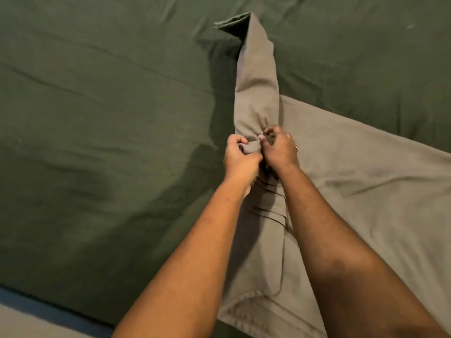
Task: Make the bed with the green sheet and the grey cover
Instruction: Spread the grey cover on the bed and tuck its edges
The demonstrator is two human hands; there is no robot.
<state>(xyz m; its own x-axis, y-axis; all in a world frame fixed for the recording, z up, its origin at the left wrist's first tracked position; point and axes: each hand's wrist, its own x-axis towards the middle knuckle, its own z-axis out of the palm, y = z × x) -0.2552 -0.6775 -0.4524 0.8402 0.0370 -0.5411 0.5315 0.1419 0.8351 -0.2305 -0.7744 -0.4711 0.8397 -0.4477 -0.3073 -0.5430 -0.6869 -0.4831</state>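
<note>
Head cam: L hand point(240, 157) & R hand point(278, 150) touching side by side, both w/ fingers curled tight round a bunched fold of the grey cover point(366, 191), which rises to a peak beyond them; rest of it lies spread rightward over the green sheet point(97, 118). Ring point(296, 149) on R hand

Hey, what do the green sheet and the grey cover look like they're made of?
The green sheet: soft matte cloth, probably cotton or a blend; it lies in shallow creases with no shine. The grey cover: matte woven cloth too, perhaps slightly heavier; it shows a stitched hem at its near edge and bunches into folds where the left hand and right hand hold it.
</note>
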